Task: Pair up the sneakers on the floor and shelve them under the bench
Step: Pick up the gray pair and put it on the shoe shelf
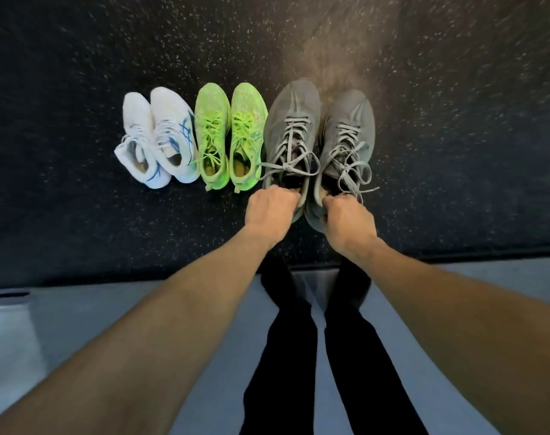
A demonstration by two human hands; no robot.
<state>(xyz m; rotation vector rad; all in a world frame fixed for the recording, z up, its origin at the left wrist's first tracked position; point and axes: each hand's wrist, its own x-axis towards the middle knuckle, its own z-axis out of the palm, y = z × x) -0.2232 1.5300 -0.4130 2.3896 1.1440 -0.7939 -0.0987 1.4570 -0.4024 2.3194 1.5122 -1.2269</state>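
Pinching the heel collars of two grey knit lace-up sneakers, the left hand (272, 205) takes the left shoe (291, 133) and the right hand (349, 216) the right shoe (346, 142), each grip closed narrowly on the collar rim. This pair stands side by side on the dark speckled floor (79, 58), just beside a neon green pair (229, 133) and a white pair with blue stripes (156, 136). Such shoes are probably light, with soft uppers that fold, so the firmer heel collar is the best hold; loose laces may trail and snag. Whether the grey edge (79, 309) below is the bench, I cannot tell.
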